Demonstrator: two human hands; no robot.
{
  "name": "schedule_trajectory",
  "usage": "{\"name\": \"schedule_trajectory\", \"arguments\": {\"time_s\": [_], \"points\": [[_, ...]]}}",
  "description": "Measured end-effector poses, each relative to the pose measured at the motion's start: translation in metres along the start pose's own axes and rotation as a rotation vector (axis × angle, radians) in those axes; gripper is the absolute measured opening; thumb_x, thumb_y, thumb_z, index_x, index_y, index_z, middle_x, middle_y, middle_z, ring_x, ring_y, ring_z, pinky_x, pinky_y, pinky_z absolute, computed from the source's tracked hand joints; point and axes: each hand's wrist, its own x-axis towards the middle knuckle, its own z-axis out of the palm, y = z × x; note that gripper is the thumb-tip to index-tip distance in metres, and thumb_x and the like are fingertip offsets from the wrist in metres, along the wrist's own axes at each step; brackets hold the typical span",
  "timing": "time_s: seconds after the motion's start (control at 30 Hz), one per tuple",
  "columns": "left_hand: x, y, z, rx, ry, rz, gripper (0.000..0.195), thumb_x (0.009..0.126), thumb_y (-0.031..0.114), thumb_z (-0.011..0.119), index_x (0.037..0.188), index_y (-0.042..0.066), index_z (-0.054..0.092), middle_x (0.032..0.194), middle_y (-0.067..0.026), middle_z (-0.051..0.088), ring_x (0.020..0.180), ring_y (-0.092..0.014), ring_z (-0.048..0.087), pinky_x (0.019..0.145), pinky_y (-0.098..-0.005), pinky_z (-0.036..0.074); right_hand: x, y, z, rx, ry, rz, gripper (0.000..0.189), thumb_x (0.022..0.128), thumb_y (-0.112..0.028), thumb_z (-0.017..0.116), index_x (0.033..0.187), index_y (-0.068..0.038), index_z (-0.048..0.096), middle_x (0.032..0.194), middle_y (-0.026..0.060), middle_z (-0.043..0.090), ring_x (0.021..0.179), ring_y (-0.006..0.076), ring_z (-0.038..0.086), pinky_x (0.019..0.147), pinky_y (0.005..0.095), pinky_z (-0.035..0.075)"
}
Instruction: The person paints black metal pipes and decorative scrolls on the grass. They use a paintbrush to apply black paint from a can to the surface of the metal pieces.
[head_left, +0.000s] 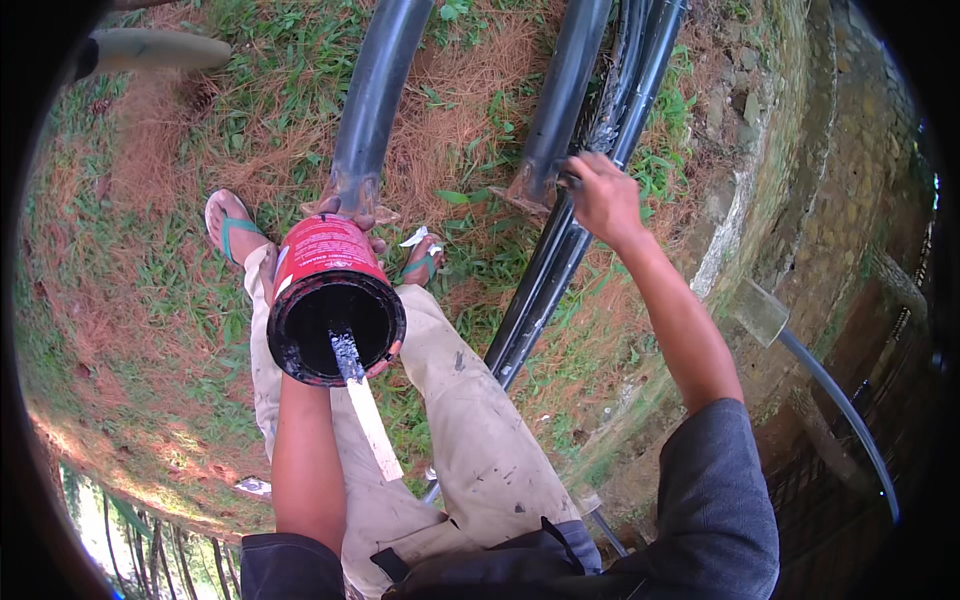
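A red paint can (330, 251) with a black-smeared rim is tilted towards me, dark inside, and a wooden stick (375, 431) with a paint-coated end leans out of its mouth. My left hand (373, 244) is mostly hidden behind the can; a few fingertips show at its far side, and the forearm comes up beneath it. My right hand (606, 196) is closed around a dark handle, probably a paintbrush's; its bristles cannot be made out. It is over glossy black metal pipes (536, 300), which run side by side and show pale spots and wet-looking streaks.
Two thicker dark pipes, one left (379, 105) and one nearer the right hand (566, 97), end in rusty flanges. Grass and brown needles cover the ground around my sandalled feet. A stone-edged drop (724, 232) lies to the right, with a concrete block (759, 311) and a curved pipe (844, 412).
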Motion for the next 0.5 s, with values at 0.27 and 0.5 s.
{"name": "schedule_trajectory", "arguments": {"time_s": [0.27, 0.5], "points": [[0.000, -0.012, 0.014, -0.035, -0.040, 0.000, 0.092, 0.094, 0.064, 0.057, 0.158, 0.004, 0.029, 0.142, -0.0335, 0.049, 0.116, -0.046, 0.061, 0.092, -0.0551, 0.061, 0.155, 0.036, 0.045, -0.515, -0.071, -0.050, 0.016, 0.092, -0.021, 0.061, 0.101, -0.013, 0.073, 0.103, 0.0051, 0.070, 0.104, 0.0253, 0.065, 0.072, 0.0434, 0.055], [-0.002, -0.004, -0.001, -0.055, -0.035, 0.030, 0.092, 0.094, 0.064, 0.056, 0.158, 0.004, 0.028, 0.142, -0.0337, 0.049, 0.115, -0.046, 0.061, 0.091, -0.0553, 0.061, 0.124, -0.027, 0.085, -0.498, -0.695, -0.158, 0.022, 0.093, -0.021, 0.062, 0.105, -0.017, 0.080, 0.109, 0.0041, 0.076, 0.104, 0.0229, 0.073, 0.073, 0.0440, 0.060]]}}
